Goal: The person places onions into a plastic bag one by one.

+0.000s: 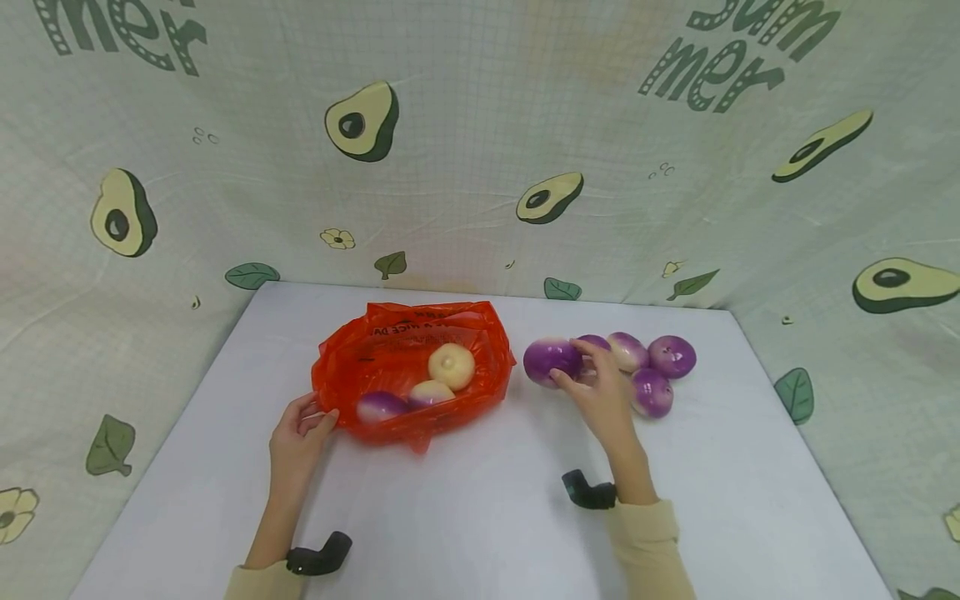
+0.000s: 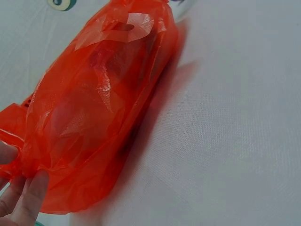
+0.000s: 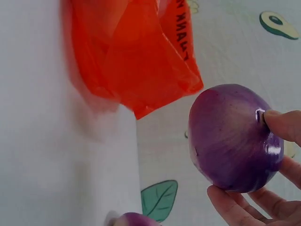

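A red plastic bag point(image 1: 480, 404) lies on the white table with its mouth spread wide. Inside it are two purple-and-white onions point(image 1: 381, 406) and a pale yellowish onion point(image 1: 452, 367). My left hand point(image 1: 298, 435) pinches the bag's left rim between thumb and fingers; the left wrist view shows the bag's crumpled side point(image 2: 80, 117) at the fingertips. To the right of the bag, my right hand point(image 1: 602, 392) grips a purple onion point(image 1: 551, 362) with thumb and fingers. In the right wrist view this onion point(image 3: 235, 139) appears beside the bag's corner.
Several more purple onions point(image 1: 672, 357) sit clustered on the table just right of my right hand. Behind the white table point(image 1: 480, 517) hangs a pale cloth point(image 1: 465, 167) printed with avocados and leaves. A black wrist-worn piece point(image 1: 588, 490) juts from each arm.
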A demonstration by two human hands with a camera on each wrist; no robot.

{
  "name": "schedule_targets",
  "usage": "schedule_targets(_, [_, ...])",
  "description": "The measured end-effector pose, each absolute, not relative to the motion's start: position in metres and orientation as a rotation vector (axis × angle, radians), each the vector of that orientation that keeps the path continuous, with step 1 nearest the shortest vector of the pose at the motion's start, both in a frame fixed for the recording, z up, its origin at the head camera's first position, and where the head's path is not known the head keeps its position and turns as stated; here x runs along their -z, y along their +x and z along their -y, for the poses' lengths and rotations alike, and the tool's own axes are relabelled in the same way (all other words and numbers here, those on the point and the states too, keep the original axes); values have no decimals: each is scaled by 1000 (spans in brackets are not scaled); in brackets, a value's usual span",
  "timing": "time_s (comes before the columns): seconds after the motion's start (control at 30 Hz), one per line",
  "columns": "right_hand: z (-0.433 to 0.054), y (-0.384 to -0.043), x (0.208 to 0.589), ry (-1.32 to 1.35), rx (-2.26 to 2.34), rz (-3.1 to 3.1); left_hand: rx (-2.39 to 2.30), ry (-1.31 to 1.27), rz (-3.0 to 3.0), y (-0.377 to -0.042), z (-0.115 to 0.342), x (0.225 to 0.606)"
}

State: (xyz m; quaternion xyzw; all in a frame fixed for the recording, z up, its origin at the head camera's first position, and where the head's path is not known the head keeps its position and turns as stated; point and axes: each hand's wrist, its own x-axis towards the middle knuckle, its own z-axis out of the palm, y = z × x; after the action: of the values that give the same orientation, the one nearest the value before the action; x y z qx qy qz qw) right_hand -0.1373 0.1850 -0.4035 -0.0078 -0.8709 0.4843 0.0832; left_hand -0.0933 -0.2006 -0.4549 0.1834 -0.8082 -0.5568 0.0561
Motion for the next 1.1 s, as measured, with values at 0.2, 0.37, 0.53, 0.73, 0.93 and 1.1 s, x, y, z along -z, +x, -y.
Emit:
schedule_targets(0.2, [-169, -139, 397, 120, -1446, 2534, 1689, 564, 2454, -94, 201, 455])
schedule_targets(0.37, [-153, -143, 394, 207, -1402, 2554, 1682, 568, 2451, -94, 201, 455])
schedule_targets(0.53, [-135, -146, 391, 246, -1371, 2607, 1677, 587, 2457, -94, 201, 455])
schedule_targets(0.73, [-116, -147, 394, 314, -1331, 2637, 1676, 573, 2451, -94, 201, 455])
schedule_targets(0.93, [-102, -149, 401, 397, -1198, 2641, 1692, 565, 2433, -94, 202, 456])
schedule_targets(1.1, [-91, -148, 406, 432, -1074, 2697, 1693, 564, 2427, -94, 202, 457])
